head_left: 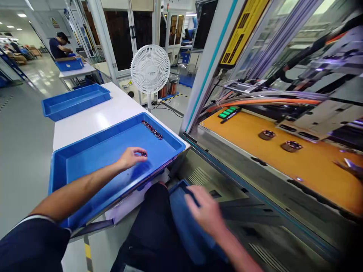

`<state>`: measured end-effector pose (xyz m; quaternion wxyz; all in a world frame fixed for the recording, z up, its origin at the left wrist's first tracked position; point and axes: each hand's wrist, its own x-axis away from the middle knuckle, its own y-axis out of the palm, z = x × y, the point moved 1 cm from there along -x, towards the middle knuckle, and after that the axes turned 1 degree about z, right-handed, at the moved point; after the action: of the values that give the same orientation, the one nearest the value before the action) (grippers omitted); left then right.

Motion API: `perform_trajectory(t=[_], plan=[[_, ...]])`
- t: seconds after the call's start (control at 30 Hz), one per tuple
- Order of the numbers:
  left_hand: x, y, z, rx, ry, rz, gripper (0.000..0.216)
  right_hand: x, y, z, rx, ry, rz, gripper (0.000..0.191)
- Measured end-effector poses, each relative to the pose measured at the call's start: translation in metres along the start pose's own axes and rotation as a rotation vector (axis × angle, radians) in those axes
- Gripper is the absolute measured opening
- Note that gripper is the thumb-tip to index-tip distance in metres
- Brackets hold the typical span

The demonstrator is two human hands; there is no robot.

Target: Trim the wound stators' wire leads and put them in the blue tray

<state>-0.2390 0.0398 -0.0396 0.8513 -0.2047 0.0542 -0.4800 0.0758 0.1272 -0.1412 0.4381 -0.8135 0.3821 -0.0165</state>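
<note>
My left hand (132, 158) reaches over the large blue tray (93, 151), its thumb and fingers pinched on a small round motor stator (144, 154) with a dark, copper-flecked top. A row of several similar stators (152, 129) lies along the tray's far right part. My right hand (204, 209) is blurred, low in front of the machine and above a blue bin (181, 211) beside my leg. Its thumb and fingers look apart, with nothing visible in them.
Two larger stators (267, 135) stand on the machine's orange surface (244, 139), near a metal fixture and hoses. A white fan (150, 70) stands behind the white table (119, 102). Another blue tray (76, 100) sits farther back. A person (59, 47) works at a distant table.
</note>
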Motion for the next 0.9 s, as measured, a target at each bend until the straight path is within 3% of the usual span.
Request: perform_trajectory(t=[0.13,0.23,0.43,0.6,0.9], plan=[[-0.071,0.047,-0.011,-0.186,0.157,0.021,0.022,-0.019,0.103,0.022,0.072,0.162,-0.28,0.028],[-0.101,0.075,-0.02,-0.306,0.233,0.017,0.022,-0.034,0.143,0.045,0.117,0.278,-0.383,0.032],[-0.122,0.1,-0.029,-0.4,0.271,0.104,0.023,-0.039,0.147,0.064,0.185,0.34,-0.484,0.032],[-0.128,0.105,-0.033,-0.385,0.273,0.197,0.038,-0.033,0.148,0.059,0.222,0.352,-0.498,0.033],[-0.131,0.105,-0.038,-0.359,0.269,0.232,0.044,-0.031,0.145,0.065,0.165,0.363,-0.474,0.032]])
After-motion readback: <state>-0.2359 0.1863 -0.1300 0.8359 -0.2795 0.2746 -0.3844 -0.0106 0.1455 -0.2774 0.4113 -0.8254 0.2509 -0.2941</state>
